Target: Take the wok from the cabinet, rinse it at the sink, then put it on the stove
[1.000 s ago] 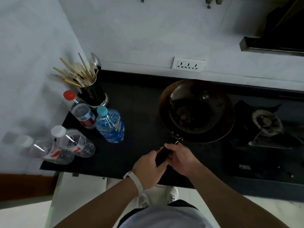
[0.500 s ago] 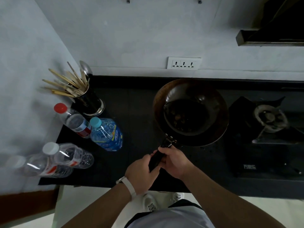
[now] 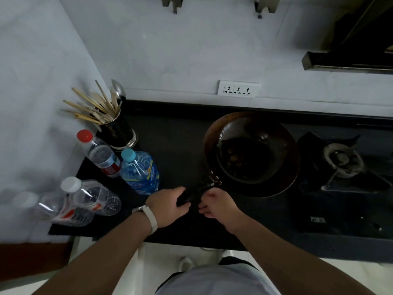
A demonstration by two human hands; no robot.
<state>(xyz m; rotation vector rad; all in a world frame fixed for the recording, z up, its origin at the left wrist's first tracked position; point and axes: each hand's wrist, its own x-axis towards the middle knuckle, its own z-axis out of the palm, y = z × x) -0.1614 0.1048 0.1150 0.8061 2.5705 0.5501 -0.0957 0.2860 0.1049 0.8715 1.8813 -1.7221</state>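
The dark, brown-rimmed wok [image 3: 251, 154] is over the black countertop [image 3: 176, 135], just left of the stove burner [image 3: 342, 160]. Its rim reaches the left edge of the stove [image 3: 340, 211]. I cannot tell whether it rests on the counter or hangs above it. The black wok handle [image 3: 197, 191] points toward me. My left hand [image 3: 168, 207], with a white watch strap on the wrist, is wrapped around the handle's near end. My right hand [image 3: 219, 206] is against the handle's right side, thumb on it and fingers curled underneath.
A blue-capped bottle [image 3: 140, 171], a red-capped bottle [image 3: 97, 154] and clear bottles [image 3: 85, 199] crowd the counter's left end. A chopstick holder [image 3: 114, 128] stands behind them. A wall socket [image 3: 238, 89] and the range hood [image 3: 348, 64] lie beyond.
The wok has barely shifted between the frames. My right hand has slipped back off the top of the handle, which now shows between my hands. My view has tilted a little.
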